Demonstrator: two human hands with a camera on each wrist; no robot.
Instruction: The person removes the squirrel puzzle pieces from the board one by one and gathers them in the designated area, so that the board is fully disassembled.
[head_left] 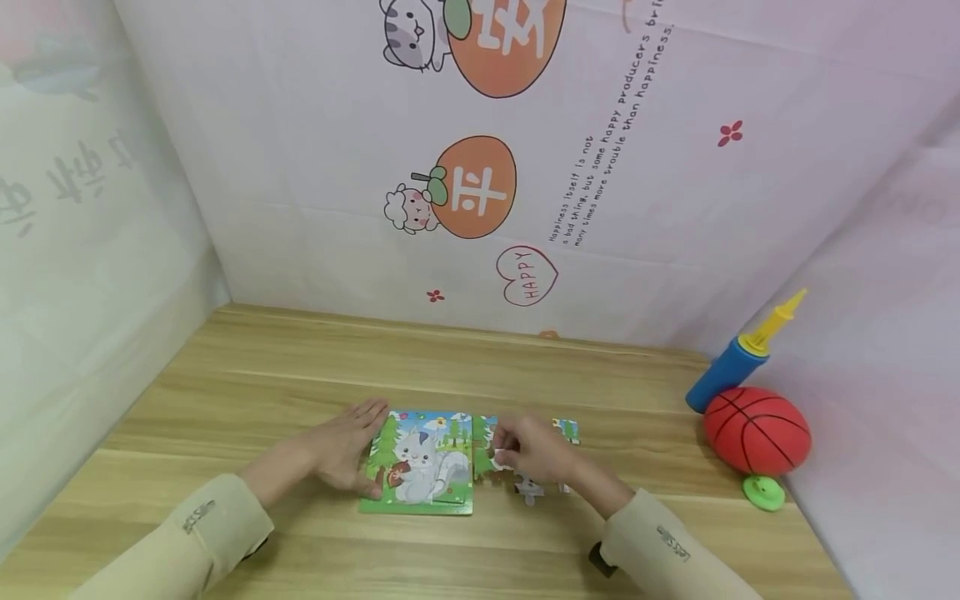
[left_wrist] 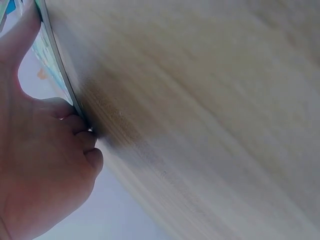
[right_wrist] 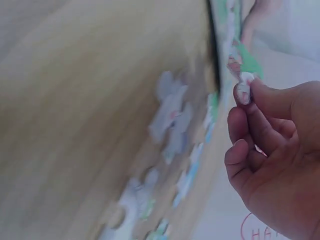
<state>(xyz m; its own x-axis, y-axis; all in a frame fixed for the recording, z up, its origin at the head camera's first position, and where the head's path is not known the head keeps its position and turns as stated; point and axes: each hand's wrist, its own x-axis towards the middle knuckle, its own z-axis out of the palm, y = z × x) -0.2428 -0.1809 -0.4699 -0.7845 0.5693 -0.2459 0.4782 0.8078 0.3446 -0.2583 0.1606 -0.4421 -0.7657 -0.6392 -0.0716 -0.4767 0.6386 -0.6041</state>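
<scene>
A square puzzle board with a grey cartoon squirrel on it lies on the wooden table. My left hand holds it at its left side, thumb over the lower left edge and fingers at the upper left corner. In the left wrist view, the fingers are curled against the board's edge. Just right of the board, my right hand pinches a small puzzle piece between thumb and index finger. Loose pieces lie under and around this hand, including a grey one and a green-and-blue one.
At the table's right side, a red ball rests against a blue and yellow hand pump. In front of the ball is a small green disc-shaped item. Printed cloth walls enclose the table at the back and both sides.
</scene>
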